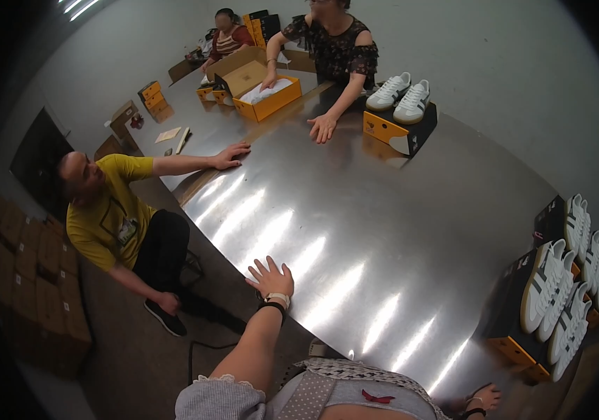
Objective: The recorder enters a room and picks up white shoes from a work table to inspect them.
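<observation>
- Along the near edge of the metal table, the left hand rests palm down, fingers spread and holding nothing.
- At the lower right, the right hand is near the black-and-orange shoe boxes; whether its fingers grip anything, I cannot tell.
- The white sneakers stand in pairs on those boxes, on the person's right.
- The step looks like a pause, with no shoe in the left hand.
- Handling a pair would call for reaching rightward and up to the box tops.
</observation>
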### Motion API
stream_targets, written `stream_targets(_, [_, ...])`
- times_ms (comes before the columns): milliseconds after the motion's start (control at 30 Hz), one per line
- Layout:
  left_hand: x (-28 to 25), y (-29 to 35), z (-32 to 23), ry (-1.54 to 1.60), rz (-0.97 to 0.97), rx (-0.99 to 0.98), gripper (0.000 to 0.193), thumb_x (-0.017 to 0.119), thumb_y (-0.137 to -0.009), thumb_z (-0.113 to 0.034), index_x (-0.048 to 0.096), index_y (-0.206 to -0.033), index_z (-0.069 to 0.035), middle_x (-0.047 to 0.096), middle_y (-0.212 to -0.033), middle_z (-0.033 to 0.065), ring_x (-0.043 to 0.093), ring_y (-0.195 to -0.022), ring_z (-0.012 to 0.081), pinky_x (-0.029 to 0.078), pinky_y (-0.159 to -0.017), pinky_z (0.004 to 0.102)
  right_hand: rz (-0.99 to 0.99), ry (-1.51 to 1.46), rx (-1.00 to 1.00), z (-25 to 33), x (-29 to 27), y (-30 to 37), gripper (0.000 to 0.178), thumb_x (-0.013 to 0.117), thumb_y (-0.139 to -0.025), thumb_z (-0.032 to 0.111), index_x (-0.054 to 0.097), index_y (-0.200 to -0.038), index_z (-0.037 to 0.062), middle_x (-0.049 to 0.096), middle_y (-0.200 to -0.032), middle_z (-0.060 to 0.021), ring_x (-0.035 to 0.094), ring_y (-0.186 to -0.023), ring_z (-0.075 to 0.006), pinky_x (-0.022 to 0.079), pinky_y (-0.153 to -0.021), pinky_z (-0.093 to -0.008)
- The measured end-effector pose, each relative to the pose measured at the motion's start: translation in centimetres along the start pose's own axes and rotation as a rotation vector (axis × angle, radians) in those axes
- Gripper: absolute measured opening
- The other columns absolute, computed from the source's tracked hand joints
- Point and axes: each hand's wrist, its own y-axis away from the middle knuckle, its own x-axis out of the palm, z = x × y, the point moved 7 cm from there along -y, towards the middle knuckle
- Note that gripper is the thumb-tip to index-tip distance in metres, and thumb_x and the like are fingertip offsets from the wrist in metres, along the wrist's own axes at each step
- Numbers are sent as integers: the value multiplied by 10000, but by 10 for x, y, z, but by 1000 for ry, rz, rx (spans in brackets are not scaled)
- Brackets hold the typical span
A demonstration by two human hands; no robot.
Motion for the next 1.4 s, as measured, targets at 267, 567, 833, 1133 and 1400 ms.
stream_targets(267, [-8,-1,-4,-21,23,21,581,423,-896,-403,354,-1393,-110,239,-1468,214,156,-1364,431,104,-1070,626,200,-74,131,-16,4,12,617,315,-909,552,375,-1362,137,375,-1403,-110,343,-1290,-327,282,-979,-633])
stream_targets(567, [3,-6,-9,-226,21,-22,550,348,-928,-454,330,-1410,-190,254,-1481,154,235,-1355,392,212,-1032,641,138,-502,262,-8,-14,12,563,350,-904,470,364,-1352,130,330,-1438,-91,263,-1346,-305,189,-1057,-590])
stream_targets(833, [21,-9,-2,-309,-20,-25,545,311,-937,-496,335,-1401,-213,280,-1471,128,260,-1341,379,246,-1007,649,-506,-1058,59,-27,-76,25,339,582,-840,221,534,-1139,69,519,-1190,-115,425,-1182,-289,323,-980,-487])
stream_targets(1133, [15,-11,0,-321,8,-33,555,299,-938,-496,311,-1414,-210,254,-1482,125,239,-1353,375,239,-1000,660,-194,-1352,-398,113,-309,-100,753,727,-729,393,406,-1299,20,546,-1177,-209,535,-1120,-324,448,-915,-383])
stream_targets(1400, [27,-18,9,-316,-18,-48,562,298,-941,-509,324,-1414,-206,271,-1476,124,256,-1347,373,235,-1000,660,-355,-1204,-322,139,-344,-83,819,802,-621,357,402,-1275,69,520,-1166,-165,539,-1076,-335,466,-878,-417])
